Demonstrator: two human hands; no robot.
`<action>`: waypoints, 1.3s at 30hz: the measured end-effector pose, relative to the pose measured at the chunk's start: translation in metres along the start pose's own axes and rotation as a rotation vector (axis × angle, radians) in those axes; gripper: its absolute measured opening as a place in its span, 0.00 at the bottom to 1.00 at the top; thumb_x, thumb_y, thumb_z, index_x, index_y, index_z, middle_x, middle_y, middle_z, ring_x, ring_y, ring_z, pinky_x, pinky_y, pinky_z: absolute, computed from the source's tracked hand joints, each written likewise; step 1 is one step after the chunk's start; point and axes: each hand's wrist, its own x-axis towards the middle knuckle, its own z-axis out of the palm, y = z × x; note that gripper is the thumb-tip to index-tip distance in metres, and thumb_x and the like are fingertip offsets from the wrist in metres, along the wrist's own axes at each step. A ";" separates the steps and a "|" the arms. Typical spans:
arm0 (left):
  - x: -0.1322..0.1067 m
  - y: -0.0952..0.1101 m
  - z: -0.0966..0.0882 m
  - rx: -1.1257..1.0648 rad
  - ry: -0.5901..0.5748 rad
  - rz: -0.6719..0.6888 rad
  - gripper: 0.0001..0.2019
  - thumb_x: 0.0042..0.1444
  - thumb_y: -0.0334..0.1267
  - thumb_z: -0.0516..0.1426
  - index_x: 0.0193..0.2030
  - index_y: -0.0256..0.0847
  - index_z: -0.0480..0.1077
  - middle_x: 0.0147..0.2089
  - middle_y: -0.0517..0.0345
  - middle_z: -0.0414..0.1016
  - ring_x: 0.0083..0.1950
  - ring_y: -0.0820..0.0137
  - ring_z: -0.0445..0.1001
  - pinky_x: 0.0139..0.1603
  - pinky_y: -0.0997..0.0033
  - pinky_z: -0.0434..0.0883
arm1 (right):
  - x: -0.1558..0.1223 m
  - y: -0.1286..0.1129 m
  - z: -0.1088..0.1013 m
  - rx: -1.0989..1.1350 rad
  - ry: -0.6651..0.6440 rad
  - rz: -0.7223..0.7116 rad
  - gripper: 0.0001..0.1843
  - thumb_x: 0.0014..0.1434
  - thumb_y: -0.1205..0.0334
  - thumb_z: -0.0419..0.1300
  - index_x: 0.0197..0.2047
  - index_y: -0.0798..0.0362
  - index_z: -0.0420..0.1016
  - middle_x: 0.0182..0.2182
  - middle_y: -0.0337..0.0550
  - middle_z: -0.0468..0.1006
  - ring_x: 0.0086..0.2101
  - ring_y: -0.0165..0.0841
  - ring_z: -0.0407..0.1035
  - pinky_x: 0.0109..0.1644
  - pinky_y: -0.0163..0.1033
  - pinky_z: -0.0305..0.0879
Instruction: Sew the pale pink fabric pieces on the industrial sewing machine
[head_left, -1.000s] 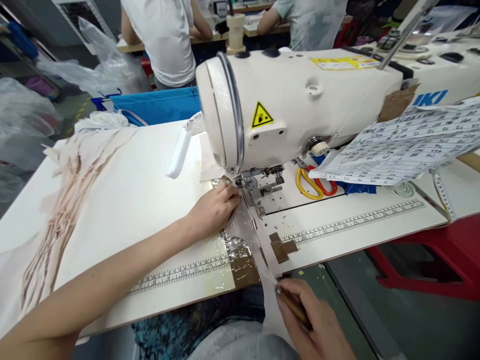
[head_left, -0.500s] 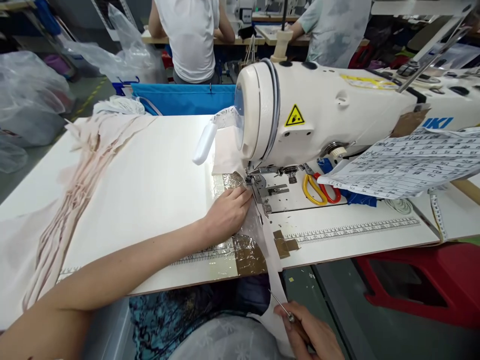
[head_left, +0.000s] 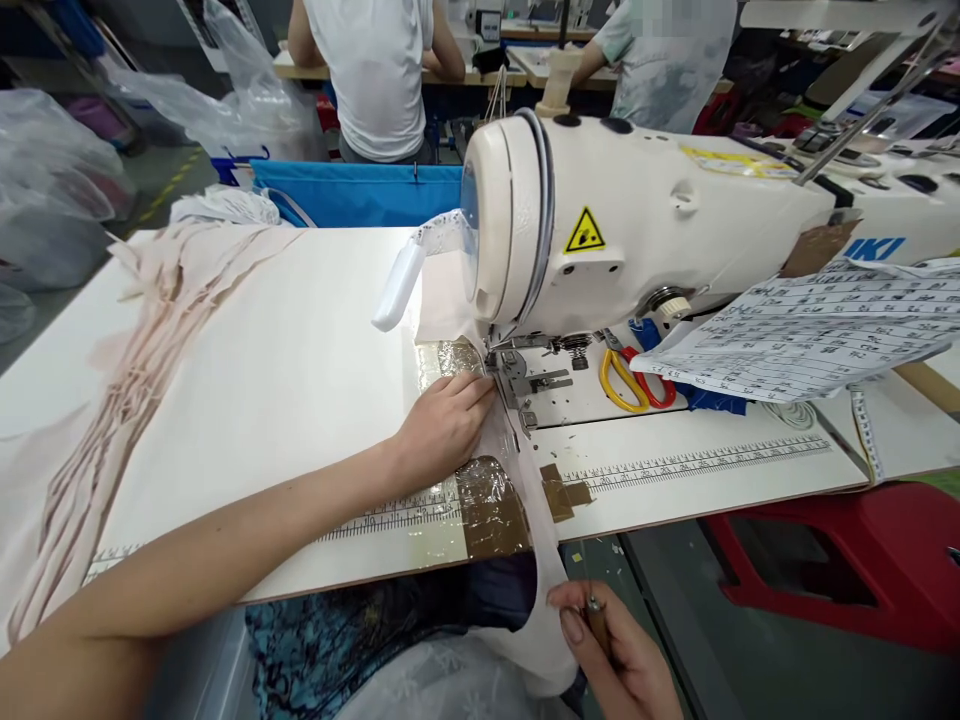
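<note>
My left hand (head_left: 444, 428) lies at the front of the sewing machine (head_left: 622, 225), its fingers pressed together on a pale pink fabric piece (head_left: 529, 480) right beside the presser foot. From there the fabric runs down over the table edge towards my lap. Below that edge, my right hand (head_left: 626, 650) is closed round the wooden handle of an awl (head_left: 598, 625), whose thin spike points up. The thumb and forefinger of this hand touch the fabric's edge. More pale fabric (head_left: 441, 300) lies behind the needle area.
Bunched pink fabric pieces (head_left: 142, 400) cover the table's left side. Scissors (head_left: 626, 382) with yellow and red handles lie under the machine arm, near a printed sheet (head_left: 810, 330). A red stool (head_left: 840, 570) stands at right. Two people sit beyond a blue cloth bin (head_left: 360, 195).
My right hand has turned, so the awl's spike now points up instead of leaning left across the fabric. My left hand stays by the presser foot. The view has shifted slightly.
</note>
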 end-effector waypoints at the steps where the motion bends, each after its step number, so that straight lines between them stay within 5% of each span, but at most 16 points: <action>1: 0.000 -0.002 0.000 -0.003 0.002 -0.006 0.19 0.67 0.31 0.46 0.60 0.27 0.69 0.60 0.39 0.72 0.61 0.55 0.70 0.58 0.52 0.72 | 0.003 0.001 0.002 0.091 -0.017 0.041 0.17 0.63 0.43 0.59 0.38 0.47 0.77 0.23 0.37 0.71 0.23 0.32 0.66 0.25 0.32 0.66; 5: -0.001 -0.010 0.001 -0.048 0.007 -0.025 0.20 0.66 0.31 0.47 0.61 0.29 0.68 0.62 0.42 0.73 0.64 0.56 0.69 0.62 0.50 0.70 | 0.011 0.011 0.013 0.495 -0.074 0.123 0.19 0.56 0.40 0.65 0.41 0.45 0.79 0.26 0.41 0.77 0.26 0.36 0.73 0.28 0.37 0.72; 9: -0.002 -0.016 0.003 -0.106 0.009 0.000 0.20 0.66 0.29 0.46 0.61 0.31 0.68 0.62 0.45 0.73 0.65 0.60 0.69 0.65 0.51 0.69 | 0.012 0.017 0.023 0.605 -0.066 0.144 0.20 0.55 0.41 0.67 0.44 0.44 0.81 0.32 0.44 0.83 0.31 0.38 0.78 0.33 0.39 0.76; 16: 0.002 -0.007 0.004 0.031 0.033 0.015 0.18 0.65 0.27 0.46 0.57 0.26 0.70 0.59 0.37 0.72 0.62 0.53 0.68 0.57 0.51 0.74 | 0.020 -0.001 0.015 0.000 0.014 -0.078 0.15 0.67 0.50 0.58 0.48 0.49 0.78 0.42 0.47 0.82 0.44 0.38 0.78 0.45 0.34 0.75; 20: 0.008 -0.006 0.003 0.057 0.052 -0.005 0.18 0.66 0.26 0.44 0.55 0.26 0.71 0.56 0.39 0.72 0.57 0.55 0.68 0.53 0.53 0.75 | 0.034 -0.018 0.013 -0.196 0.080 -0.180 0.16 0.70 0.52 0.53 0.53 0.51 0.75 0.38 0.46 0.83 0.37 0.34 0.79 0.37 0.30 0.75; 31: 0.008 -0.023 0.007 -0.123 0.144 0.071 0.17 0.66 0.25 0.45 0.52 0.32 0.72 0.49 0.44 0.74 0.50 0.61 0.70 0.51 0.55 0.76 | 0.053 -0.038 0.018 -0.330 0.130 -0.359 0.14 0.70 0.56 0.52 0.51 0.51 0.75 0.46 0.48 0.83 0.46 0.35 0.79 0.45 0.31 0.75; 39: 0.009 -0.019 0.008 -0.020 0.147 0.029 0.17 0.65 0.24 0.44 0.52 0.30 0.71 0.51 0.41 0.73 0.52 0.57 0.69 0.48 0.54 0.75 | 0.066 -0.047 0.020 -0.338 0.110 -0.374 0.14 0.70 0.56 0.51 0.51 0.51 0.74 0.46 0.48 0.83 0.47 0.36 0.79 0.42 0.32 0.75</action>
